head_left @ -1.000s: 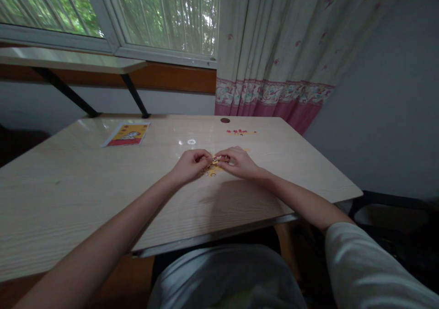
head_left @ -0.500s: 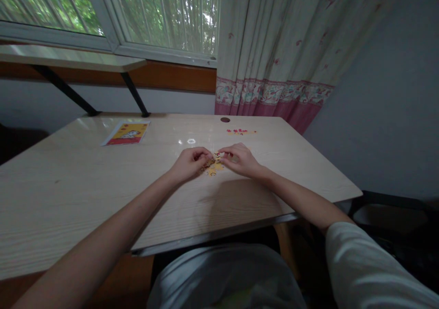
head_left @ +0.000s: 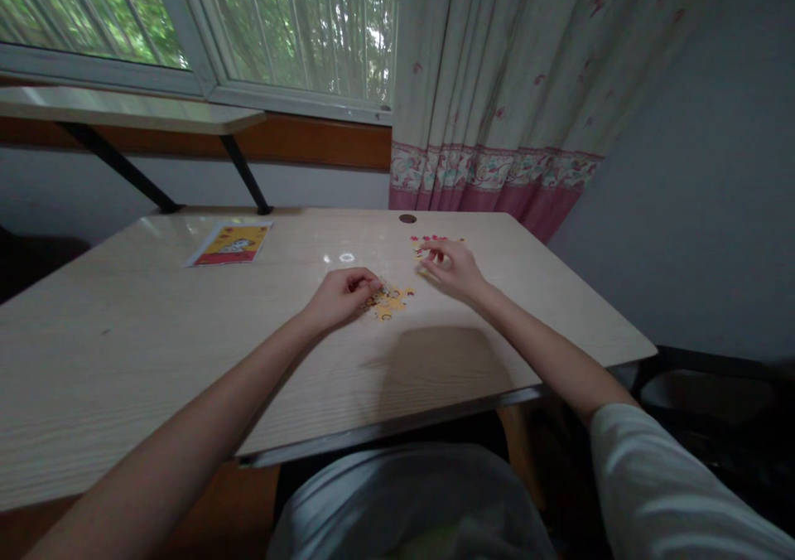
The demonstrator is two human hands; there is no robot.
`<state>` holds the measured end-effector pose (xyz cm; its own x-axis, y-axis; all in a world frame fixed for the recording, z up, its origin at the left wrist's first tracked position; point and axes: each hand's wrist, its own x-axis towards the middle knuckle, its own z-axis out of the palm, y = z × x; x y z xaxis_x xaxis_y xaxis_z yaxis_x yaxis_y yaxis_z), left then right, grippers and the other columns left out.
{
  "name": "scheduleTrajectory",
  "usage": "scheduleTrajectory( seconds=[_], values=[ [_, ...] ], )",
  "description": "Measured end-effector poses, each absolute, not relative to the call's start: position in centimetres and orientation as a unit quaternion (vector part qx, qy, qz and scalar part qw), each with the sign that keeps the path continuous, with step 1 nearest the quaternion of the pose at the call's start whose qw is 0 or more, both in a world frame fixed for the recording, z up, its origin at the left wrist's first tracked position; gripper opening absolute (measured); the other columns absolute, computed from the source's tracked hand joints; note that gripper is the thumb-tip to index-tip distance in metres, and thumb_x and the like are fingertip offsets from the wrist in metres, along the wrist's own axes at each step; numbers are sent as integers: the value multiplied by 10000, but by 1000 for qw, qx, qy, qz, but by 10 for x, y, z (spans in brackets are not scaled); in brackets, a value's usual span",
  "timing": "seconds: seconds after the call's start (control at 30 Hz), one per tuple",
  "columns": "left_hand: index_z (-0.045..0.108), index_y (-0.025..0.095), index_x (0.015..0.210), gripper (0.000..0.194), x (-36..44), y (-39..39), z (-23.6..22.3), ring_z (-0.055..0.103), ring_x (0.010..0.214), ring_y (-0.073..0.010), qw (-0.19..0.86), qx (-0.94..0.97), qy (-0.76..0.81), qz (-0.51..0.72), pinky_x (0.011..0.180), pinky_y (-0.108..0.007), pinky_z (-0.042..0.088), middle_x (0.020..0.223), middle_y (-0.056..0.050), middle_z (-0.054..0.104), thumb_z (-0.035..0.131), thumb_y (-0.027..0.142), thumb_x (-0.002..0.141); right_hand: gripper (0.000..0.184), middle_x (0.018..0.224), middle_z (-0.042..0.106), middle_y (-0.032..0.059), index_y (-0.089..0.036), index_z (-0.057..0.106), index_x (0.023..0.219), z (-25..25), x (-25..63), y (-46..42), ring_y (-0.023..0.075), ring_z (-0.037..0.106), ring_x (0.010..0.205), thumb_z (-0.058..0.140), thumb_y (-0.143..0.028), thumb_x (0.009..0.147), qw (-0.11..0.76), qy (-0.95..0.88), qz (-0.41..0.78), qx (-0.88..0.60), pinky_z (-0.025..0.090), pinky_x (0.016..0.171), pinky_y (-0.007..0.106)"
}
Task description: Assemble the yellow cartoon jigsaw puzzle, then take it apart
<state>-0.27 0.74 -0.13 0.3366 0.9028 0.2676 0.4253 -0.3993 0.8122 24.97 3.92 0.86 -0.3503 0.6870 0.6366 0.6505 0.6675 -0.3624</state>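
Observation:
A small heap of yellow jigsaw puzzle pieces (head_left: pixel 390 301) lies on the desk (head_left: pixel 298 403) in front of me. At its left edge rests my left hand (head_left: pixel 343 296), fingers curled and pinched together; what they hold, if anything, is too small to make out. My right hand (head_left: pixel 452 268) is over the desk to the right of the heap, pinching a small puzzle piece (head_left: pixel 419 253) between thumb and fingertips. Just beyond that hand, a row of red and yellow puzzle pieces (head_left: pixel 435 238) is laid out, partly covered by it.
A yellow and red picture sheet (head_left: pixel 232 243) with a cartoon animal lies at the far left of the desk. A raised shelf (head_left: pixel 137 111) on black brackets stands behind it. A round cable hole (head_left: pixel 407 219) sits near the back edge, below the curtain (head_left: pixel 490 162).
My right hand has moved away from the heap, right and farther back toward the row, carrying a puzzle piece. My left hand has stayed at the heap.

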Motion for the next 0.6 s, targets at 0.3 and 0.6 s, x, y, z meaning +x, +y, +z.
scheduleTrajectory(
  seconds=[0.3, 0.6],
  values=[
    [674, 125, 810, 271, -6, 12, -6, 479, 550, -110, 317, 760, 433, 366, 506, -222, 350, 628, -30, 602, 562, 371, 798, 317, 758, 654, 71, -123, 674, 989, -10, 359, 95, 134, 526, 622, 578, -338, 778, 314, -709, 53, -629, 398, 607, 254],
    [677, 127, 809, 270, -6, 11, -4, 509, 569, -124, 308, 754, 447, 371, 522, -234, 373, 645, -41, 623, 571, 374, 785, 307, 923, 692, 133, -92, 683, 1030, -17, 374, 106, 174, 602, 774, 555, -256, 804, 222, -730, 10, -647, 442, 732, 272]
  ],
)
